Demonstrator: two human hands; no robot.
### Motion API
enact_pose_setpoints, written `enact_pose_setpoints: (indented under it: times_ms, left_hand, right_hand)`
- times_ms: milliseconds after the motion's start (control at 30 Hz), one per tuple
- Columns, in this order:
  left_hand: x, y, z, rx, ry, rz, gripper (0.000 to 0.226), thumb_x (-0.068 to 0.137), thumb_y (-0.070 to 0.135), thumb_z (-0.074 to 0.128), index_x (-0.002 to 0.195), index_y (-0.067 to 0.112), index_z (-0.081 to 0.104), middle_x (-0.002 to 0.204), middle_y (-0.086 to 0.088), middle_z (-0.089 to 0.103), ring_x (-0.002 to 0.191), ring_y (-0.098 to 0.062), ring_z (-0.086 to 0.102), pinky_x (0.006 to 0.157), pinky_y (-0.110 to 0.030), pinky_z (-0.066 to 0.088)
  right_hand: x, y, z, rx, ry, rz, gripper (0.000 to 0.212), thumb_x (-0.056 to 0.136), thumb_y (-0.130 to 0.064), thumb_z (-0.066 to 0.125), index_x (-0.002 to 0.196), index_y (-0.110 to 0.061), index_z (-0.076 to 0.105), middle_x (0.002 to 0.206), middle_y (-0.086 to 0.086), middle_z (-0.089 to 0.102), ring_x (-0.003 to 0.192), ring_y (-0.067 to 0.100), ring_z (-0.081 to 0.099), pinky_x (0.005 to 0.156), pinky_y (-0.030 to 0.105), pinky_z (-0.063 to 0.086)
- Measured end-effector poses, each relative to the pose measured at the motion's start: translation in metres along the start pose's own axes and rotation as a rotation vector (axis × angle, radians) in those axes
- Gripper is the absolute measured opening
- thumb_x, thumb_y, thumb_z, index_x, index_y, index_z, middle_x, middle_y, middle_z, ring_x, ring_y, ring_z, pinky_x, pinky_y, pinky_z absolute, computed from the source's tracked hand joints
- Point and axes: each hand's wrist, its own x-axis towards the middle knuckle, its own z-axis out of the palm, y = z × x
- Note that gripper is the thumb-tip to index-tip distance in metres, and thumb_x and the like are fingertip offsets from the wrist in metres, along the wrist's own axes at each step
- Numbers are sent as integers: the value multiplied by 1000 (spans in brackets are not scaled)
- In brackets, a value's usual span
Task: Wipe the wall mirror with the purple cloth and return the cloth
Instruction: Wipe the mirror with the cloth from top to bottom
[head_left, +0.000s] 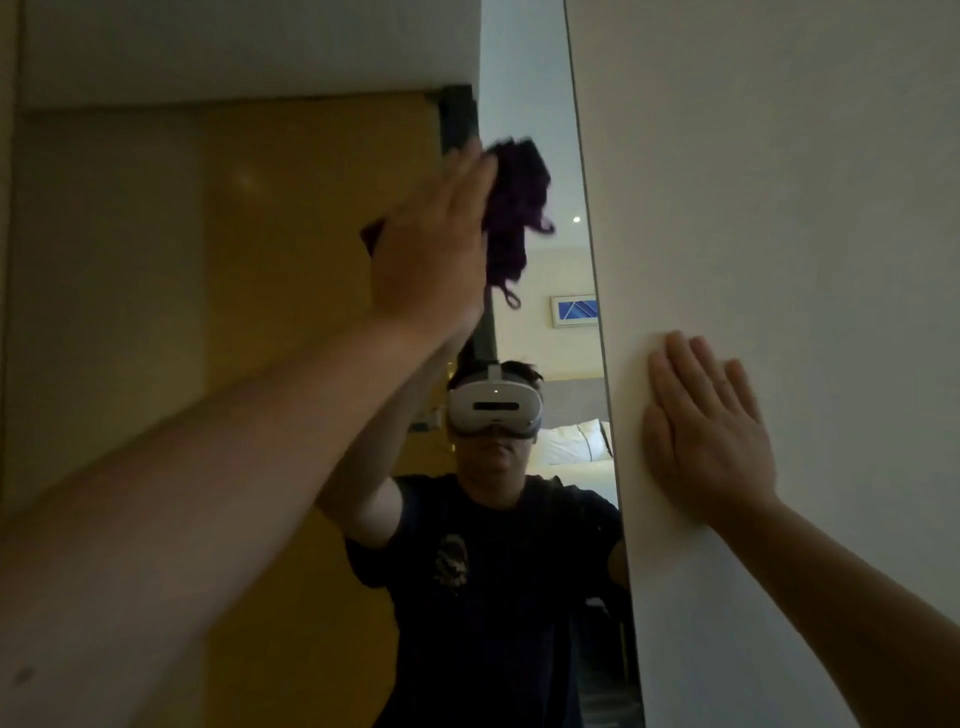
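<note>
We see the purple cloth (514, 208) as a dark, crumpled, soft bundle with loose loops of frayed edging dangling from its lower folds, blurred at its outline. It sits high on the wall mirror (535, 104), a tall, narrow, smooth pane whose straight right edge runs down along a matte, pale wall panel (779, 182). Our left hand (431, 244) is raised against the glass with fingers stretched out and close together, palm pressing the cloth flat to the mirror; the cloth bunches out past the fingertips and to the right of the hand, and a dark scrap shows at the thumb side too. Our left forearm crosses the lower left of the view and hides much of the mirror's left portion. Our right hand (706, 431) lies flat and spread on the pale wall panel, just beside the mirror's edge, holding nothing, well below the cloth. In the glass we make out the reflection of a person in a dark printed T-shirt wearing a white headset (493, 408), white pillows (571, 441) on a bed, and a small framed picture (574, 310). To the left stands a smooth, yellowish wooden door (208, 312).
</note>
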Motion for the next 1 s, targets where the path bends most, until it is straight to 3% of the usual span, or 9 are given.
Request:
enact_pose_setpoints:
  times_ms: [100, 300, 467, 667, 767, 833, 867, 933, 1000]
  left_hand:
    - [98, -5, 5, 22, 2, -76, 45, 105, 14, 37, 149, 13, 32, 160, -6, 24, 148, -23, 18, 121, -37, 13]
    - [132, -6, 35, 187, -46, 104, 45, 105, 19, 36, 148, 8, 32, 157, -12, 29, 143, -28, 28, 117, -41, 19]
    - [11, 36, 52, 156, -62, 464, 50, 93, 17, 51, 141, 6, 46, 149, -14, 44, 136, -30, 42, 109, -45, 35]
    - [-194, 81, 33, 57, -231, 574, 51, 102, 21, 20, 149, 6, 33, 156, -14, 31, 144, -31, 28, 117, -47, 25]
    - [-268, 82, 53, 223, -238, 831, 48, 106, 21, 20, 151, 4, 27, 157, -12, 31, 144, -28, 29, 118, -47, 24]
    - [-325, 77, 48, -410, -373, 635, 50, 106, 25, 23, 153, 7, 23, 159, -9, 26, 147, -23, 22, 122, -46, 15]
    - [-336, 79, 47, -416, -402, 596, 51, 106, 26, 24, 154, 11, 21, 160, -8, 24, 148, -22, 20, 122, -44, 13]
    - [-352, 85, 46, 88, -309, 764, 49, 105, 26, 29, 152, 12, 25, 159, -6, 27, 147, -23, 24, 120, -42, 18]
    - [-348, 99, 28, -32, -416, 580, 47, 106, 25, 30, 151, 14, 32, 157, -7, 31, 146, -26, 27, 118, -42, 25]
  right_hand:
    - [0, 2, 2, 18, 46, -15, 54, 101, -39, 25, 147, -11, 32, 156, 8, 27, 147, 26, 21, 120, 48, 15]
    - [1, 7, 6, 16, 103, -56, 52, 100, -35, 32, 145, -9, 40, 155, 10, 33, 146, 28, 27, 119, 51, 20]
    - [2, 7, 7, 14, 121, -42, 54, 100, -38, 32, 143, -9, 46, 154, 9, 34, 144, 28, 30, 118, 50, 22]
    - [-2, 12, 6, 34, 90, -61, 54, 101, -38, 32, 144, -8, 42, 154, 13, 35, 145, 27, 26, 119, 49, 19]
    - [1, 7, 4, 40, 61, -15, 53, 102, -36, 28, 147, -11, 38, 156, 10, 31, 147, 25, 22, 121, 48, 15]
    - [0, 5, 2, 48, 35, 2, 53, 102, -36, 27, 148, -11, 36, 158, 10, 29, 148, 26, 20, 121, 48, 13]
    - [-2, 4, 1, 48, 29, 15, 54, 102, -35, 27, 149, -11, 35, 158, 10, 29, 148, 26, 20, 121, 47, 12]
    - [-3, 1, 0, 59, 18, 41, 53, 101, -34, 28, 149, -11, 35, 158, 10, 29, 148, 27, 20, 121, 43, 8]
    - [0, -1, -2, 93, -26, 64, 54, 100, -33, 28, 149, -12, 35, 159, 10, 28, 148, 27, 18, 120, 42, 6]
